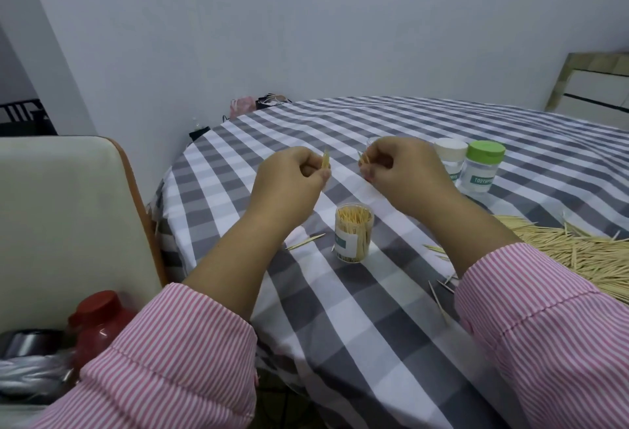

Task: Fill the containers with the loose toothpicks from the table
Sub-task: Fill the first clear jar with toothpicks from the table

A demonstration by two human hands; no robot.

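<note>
An open clear container (pixel 353 236), packed with upright toothpicks, stands on the checked tablecloth (pixel 340 309) between my forearms. My left hand (pixel 289 178) pinches a small bundle of toothpicks (pixel 87 162) above the table, beyond the container. My right hand (pixel 405 170) holds another small bunch of toothpicks (pixel 365 159), level with the left hand. A big heap of loose toothpicks (pixel 578 255) lies at the right. Two closed containers stand behind my right hand, one with a green lid (pixel 483 166) and one with a white lid (pixel 451 156).
A few stray toothpicks (pixel 304 241) lie near the open container and by my right sleeve. A cream chair back (pixel 68 217) stands left of the table, with a red-capped bottle (pixel 98 323) on its seat. A wall rises close behind the table.
</note>
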